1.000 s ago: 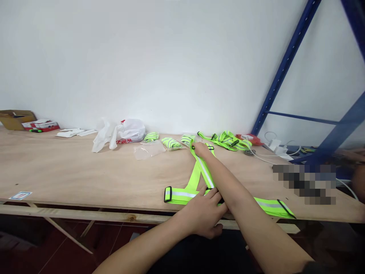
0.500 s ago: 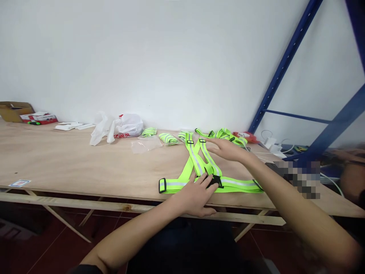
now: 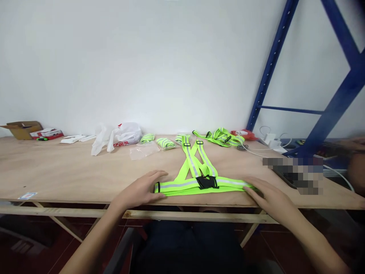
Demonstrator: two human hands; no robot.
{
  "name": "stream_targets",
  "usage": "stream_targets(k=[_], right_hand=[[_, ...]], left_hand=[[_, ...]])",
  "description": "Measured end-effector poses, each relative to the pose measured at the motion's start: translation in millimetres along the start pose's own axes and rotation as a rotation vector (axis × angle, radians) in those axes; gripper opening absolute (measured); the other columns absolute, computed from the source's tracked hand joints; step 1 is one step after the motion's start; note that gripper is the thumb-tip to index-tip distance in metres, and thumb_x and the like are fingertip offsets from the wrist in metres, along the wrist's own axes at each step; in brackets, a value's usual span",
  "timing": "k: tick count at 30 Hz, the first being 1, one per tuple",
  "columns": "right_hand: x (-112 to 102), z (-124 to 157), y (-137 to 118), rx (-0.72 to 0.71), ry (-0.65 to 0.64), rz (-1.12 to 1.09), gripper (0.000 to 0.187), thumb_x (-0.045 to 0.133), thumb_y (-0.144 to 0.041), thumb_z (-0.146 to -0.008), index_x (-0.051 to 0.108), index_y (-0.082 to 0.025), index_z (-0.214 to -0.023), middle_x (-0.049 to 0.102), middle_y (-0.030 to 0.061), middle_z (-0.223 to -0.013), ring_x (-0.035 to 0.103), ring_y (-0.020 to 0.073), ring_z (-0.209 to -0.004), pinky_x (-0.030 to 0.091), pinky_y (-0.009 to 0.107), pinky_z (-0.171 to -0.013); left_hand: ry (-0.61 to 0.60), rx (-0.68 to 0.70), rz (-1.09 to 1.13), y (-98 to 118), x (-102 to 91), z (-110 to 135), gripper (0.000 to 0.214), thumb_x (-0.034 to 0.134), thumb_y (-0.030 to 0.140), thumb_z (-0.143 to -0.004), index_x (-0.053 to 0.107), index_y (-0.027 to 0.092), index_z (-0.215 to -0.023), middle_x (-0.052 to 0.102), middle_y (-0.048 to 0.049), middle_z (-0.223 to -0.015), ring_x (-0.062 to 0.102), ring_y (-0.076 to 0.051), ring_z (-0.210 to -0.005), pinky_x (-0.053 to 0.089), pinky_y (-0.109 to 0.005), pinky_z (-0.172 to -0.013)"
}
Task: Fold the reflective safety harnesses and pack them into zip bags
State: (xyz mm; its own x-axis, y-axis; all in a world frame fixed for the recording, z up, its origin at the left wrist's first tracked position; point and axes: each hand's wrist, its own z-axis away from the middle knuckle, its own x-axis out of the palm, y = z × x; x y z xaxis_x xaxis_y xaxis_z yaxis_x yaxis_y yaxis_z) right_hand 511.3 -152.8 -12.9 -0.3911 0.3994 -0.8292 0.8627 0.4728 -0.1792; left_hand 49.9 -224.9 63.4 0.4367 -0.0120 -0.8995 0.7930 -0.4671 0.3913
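A neon-yellow reflective strap vest [image 3: 196, 167] lies flat on the wooden table [image 3: 71, 171], its waist belt along the front edge and two shoulder straps running away from me. A black buckle [image 3: 207, 182] sits at the middle of the belt. My left hand [image 3: 141, 189] rests at the belt's left end, fingers flat and apart, touching it. Over at the belt's right end lies my right hand [image 3: 269, 196], fingers stretched out on it.
Behind the vest lie several folded neon vests [image 3: 164, 142], a loose one [image 3: 221, 136], clear bags [image 3: 144, 151], a white plastic bag [image 3: 119, 136], a red item and white cables [image 3: 270, 144]. A cardboard box [image 3: 19, 129] stands far left. A blue rack frame [image 3: 327, 114] rises at right.
My right hand came back from the far strap ends to the belt's right end. My left hand slid from the buckle to the belt's left end. The belt now lies straight.
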Motion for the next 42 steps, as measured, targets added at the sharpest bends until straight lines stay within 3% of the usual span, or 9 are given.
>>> stream_targets(k=[6, 10, 14, 21, 26, 33, 38, 42], right_hand=[[8, 5, -4, -0.023, -0.042, 0.004, 0.048, 0.043, -0.054, -0.095, 0.074, -0.023, -0.113, 0.073, 0.0094, -0.122, 0.064, 0.0328, -0.120, 0.053, 0.050, -0.103], [5, 2, -16, -0.029, -0.022, 0.034, 0.049, 0.046, -0.055, -0.094, 0.071, -0.022, -0.120, 0.068, 0.0117, -0.130, 0.059, 0.0340, -0.127, 0.047, 0.053, -0.108], [-7, -10, -22, -0.026, -0.125, -0.056, 0.054, 0.052, -0.057, -0.090, 0.064, -0.025, -0.132, 0.063, 0.0097, -0.138, 0.056, 0.0323, -0.131, 0.045, 0.050, -0.111], [-42, -9, 8, 0.202, -0.281, -0.293, 0.057, 0.062, -0.056, -0.082, 0.067, -0.022, -0.127, 0.066, 0.0089, -0.135, 0.060, 0.0337, -0.126, 0.048, 0.044, -0.108], [-47, -1, 12, 0.268, -0.216, -0.412, 0.053, 0.069, -0.058, -0.077, 0.072, -0.022, -0.114, 0.072, 0.0108, -0.123, 0.066, 0.0351, -0.116, 0.052, 0.045, -0.103], [-38, 2, 15, 0.207, -0.115, -0.410, 0.052, 0.064, -0.055, -0.082, 0.066, -0.021, -0.122, 0.063, 0.0136, -0.134, 0.060, 0.0340, -0.123, 0.050, 0.048, -0.104], [-29, 6, 21, 0.233, -0.052, -0.376, 0.048, 0.063, -0.050, -0.081, 0.064, -0.020, -0.120, 0.065, 0.0145, -0.128, 0.065, 0.0320, -0.112, 0.053, 0.048, -0.099], [-35, 6, 21, 0.206, -0.119, -0.370, 0.046, 0.062, -0.048, -0.082, 0.065, -0.020, -0.119, 0.065, 0.0137, -0.129, 0.063, 0.0325, -0.118, 0.051, 0.047, -0.103]], left_hand=[[0.027, -0.103, 0.178, -19, -2.6, 16, 0.043, 0.065, 0.044, -0.086, 0.062, 0.023, -0.124, 0.069, -0.0075, -0.117, 0.065, -0.025, -0.109, 0.051, -0.038, -0.098], [0.067, -0.068, 0.168, -17, 4.1, 11, 0.050, 0.067, 0.048, -0.084, 0.061, 0.026, -0.129, 0.064, -0.0065, -0.133, 0.060, -0.027, -0.122, 0.047, -0.038, -0.105], [0.067, -0.058, 0.164, -16, 9.5, 5, 0.048, 0.062, 0.047, -0.088, 0.060, 0.024, -0.131, 0.063, -0.0081, -0.135, 0.058, -0.028, -0.124, 0.046, -0.040, -0.107], [0.091, -0.013, 0.210, -27, 10.1, 6, 0.043, 0.060, 0.046, -0.090, 0.062, 0.023, -0.126, 0.067, -0.0077, -0.125, 0.062, -0.026, -0.113, 0.049, -0.037, -0.100], [0.087, -0.012, 0.220, -31, 12.0, 7, 0.041, 0.059, 0.045, -0.092, 0.062, 0.022, -0.126, 0.067, -0.0080, -0.120, 0.064, -0.026, -0.106, 0.053, -0.037, -0.094], [0.099, -0.002, 0.376, -36, 14.1, 10, 0.043, 0.059, 0.045, -0.093, 0.058, 0.023, -0.130, 0.060, -0.0089, -0.133, 0.057, -0.027, -0.123, 0.046, -0.043, -0.108], [0.124, -0.037, 0.544, -32, 12.3, 12, 0.045, 0.062, 0.047, -0.091, 0.059, 0.022, -0.129, 0.059, -0.0085, -0.136, 0.057, -0.028, -0.125, 0.047, -0.046, -0.110], [0.106, 0.010, 0.424, -32, 8.6, 12, 0.037, 0.063, 0.046, -0.090, 0.068, 0.022, -0.118, 0.063, -0.0094, -0.130, 0.059, -0.027, -0.120, 0.048, -0.041, -0.106]])
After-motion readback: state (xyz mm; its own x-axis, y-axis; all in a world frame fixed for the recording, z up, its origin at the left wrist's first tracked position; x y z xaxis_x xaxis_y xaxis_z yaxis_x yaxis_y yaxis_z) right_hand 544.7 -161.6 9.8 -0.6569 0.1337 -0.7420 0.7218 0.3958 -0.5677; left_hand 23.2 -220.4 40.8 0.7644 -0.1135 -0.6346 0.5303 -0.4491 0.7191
